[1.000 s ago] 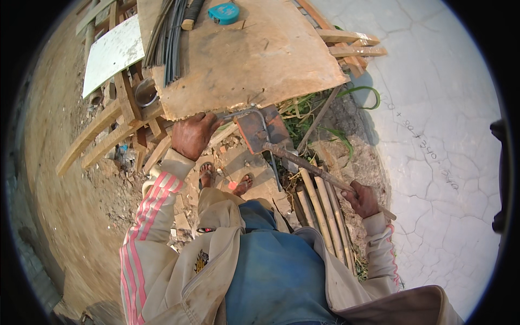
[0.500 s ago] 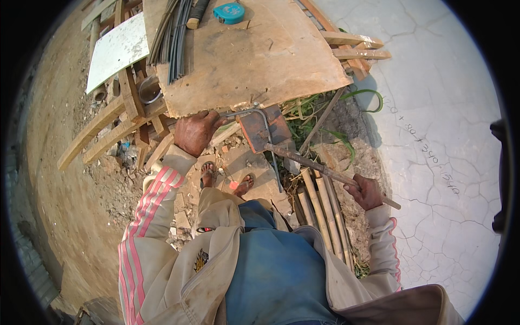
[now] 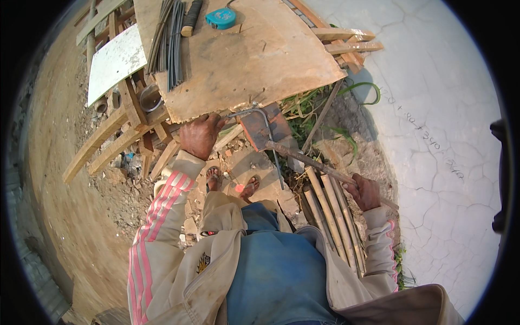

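Observation:
My left hand (image 3: 199, 135) is closed at the near edge of a worn wooden board, on the end of a thin steel rod (image 3: 278, 169). From there the rod runs right along the board edge, then bends sharply and points down towards me. My right hand (image 3: 364, 192) is wrapped around a long, rusty bar (image 3: 315, 164), held at its near end. The bar's far end meets the bent rod just below the bend; whether it is hooked on or only touching, I cannot tell. A nail-like pin (image 3: 255, 104) stands at the board edge beside the bend.
On the board (image 3: 238, 70) lie a bundle of steel rods (image 3: 174, 49), a dark-handled tool (image 3: 192, 19) and a turquoise tape measure (image 3: 221, 19). Timber (image 3: 103, 130) juts out at left. Bamboo poles (image 3: 337, 216) lean below my right hand, near a cracked pale wall or slab (image 3: 433, 108).
The whole view has shifted slightly. Both hands keep their grips, and the bent rod and the bar look almost unchanged relative to the board.

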Demonstrator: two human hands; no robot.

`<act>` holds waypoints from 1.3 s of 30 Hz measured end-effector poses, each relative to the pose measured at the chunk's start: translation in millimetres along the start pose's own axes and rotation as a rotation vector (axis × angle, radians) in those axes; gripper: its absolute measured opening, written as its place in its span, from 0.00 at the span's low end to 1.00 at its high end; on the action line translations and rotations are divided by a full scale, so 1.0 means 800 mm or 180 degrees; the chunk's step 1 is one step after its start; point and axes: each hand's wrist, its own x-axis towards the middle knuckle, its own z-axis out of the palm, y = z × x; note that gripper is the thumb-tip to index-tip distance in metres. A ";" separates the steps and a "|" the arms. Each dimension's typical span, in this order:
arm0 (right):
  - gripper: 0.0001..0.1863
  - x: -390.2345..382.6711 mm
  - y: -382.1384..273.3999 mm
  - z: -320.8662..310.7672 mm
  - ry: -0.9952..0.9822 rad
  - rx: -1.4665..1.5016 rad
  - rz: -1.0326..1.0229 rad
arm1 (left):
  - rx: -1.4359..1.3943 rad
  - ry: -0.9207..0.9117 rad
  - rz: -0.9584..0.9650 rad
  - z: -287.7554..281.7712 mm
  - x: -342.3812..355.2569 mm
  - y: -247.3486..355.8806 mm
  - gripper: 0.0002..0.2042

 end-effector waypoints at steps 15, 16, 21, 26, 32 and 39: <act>0.35 -0.008 0.016 0.034 0.0649 -0.0348 -0.0082 | 0.0023 0.0136 0.0047 0.003 0.001 -0.004 0.16; 0.34 -0.012 0.012 0.035 0.0650 -0.0417 0.0018 | 0.0010 0.0141 0.0055 0.004 0.001 -0.004 0.16; 0.34 -0.027 -0.007 0.040 0.0721 -0.0422 0.0188 | -0.0111 0.0163 -0.0060 0.007 0.000 -0.003 0.14; 0.31 -0.041 -0.021 0.048 0.0617 -0.0235 0.0446 | -0.0237 0.0289 0.0053 0.013 0.001 -0.007 0.16; 0.29 -0.058 -0.032 0.060 0.0682 -0.0189 0.0626 | -0.0386 0.0315 0.0220 0.021 -0.010 -0.018 0.11; 0.30 -0.076 -0.049 0.073 0.0663 -0.0123 0.0942 | -0.0871 0.0381 0.0559 0.011 -0.017 -0.033 0.07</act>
